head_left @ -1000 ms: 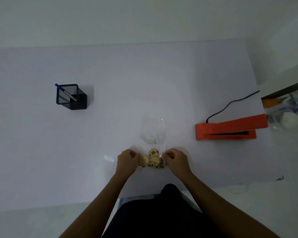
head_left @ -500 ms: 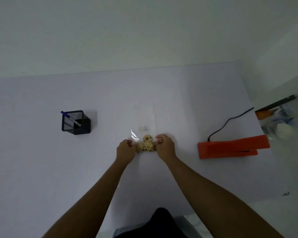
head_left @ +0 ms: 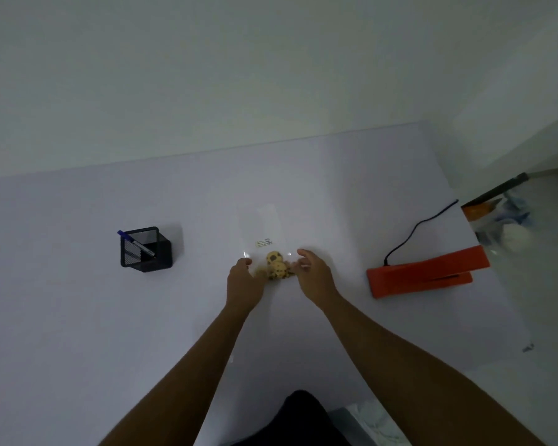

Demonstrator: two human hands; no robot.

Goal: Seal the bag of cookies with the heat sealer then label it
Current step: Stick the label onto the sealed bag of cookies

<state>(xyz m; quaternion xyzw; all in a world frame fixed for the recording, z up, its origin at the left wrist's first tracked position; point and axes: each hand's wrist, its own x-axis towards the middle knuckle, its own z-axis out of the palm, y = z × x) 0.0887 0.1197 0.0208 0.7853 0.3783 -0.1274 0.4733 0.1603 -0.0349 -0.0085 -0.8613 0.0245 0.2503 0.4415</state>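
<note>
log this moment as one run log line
stage: before sealing | bag of cookies: flat on table | left hand, right hand: at its sides, open | heat sealer: untouched, right | pen: in holder

A: Where is there room to pass?

B: The white table [head_left: 78,317] lies bare across the lower left and the upper middle of the frame.

A: And what stands in the way?

B: At left, a black mesh pen holder [head_left: 145,250]. At right, the orange heat sealer [head_left: 426,276], its black cord [head_left: 417,226] trailing toward the upper right. At centre, the bag of cookies [head_left: 264,243] lies between both hands.
</note>
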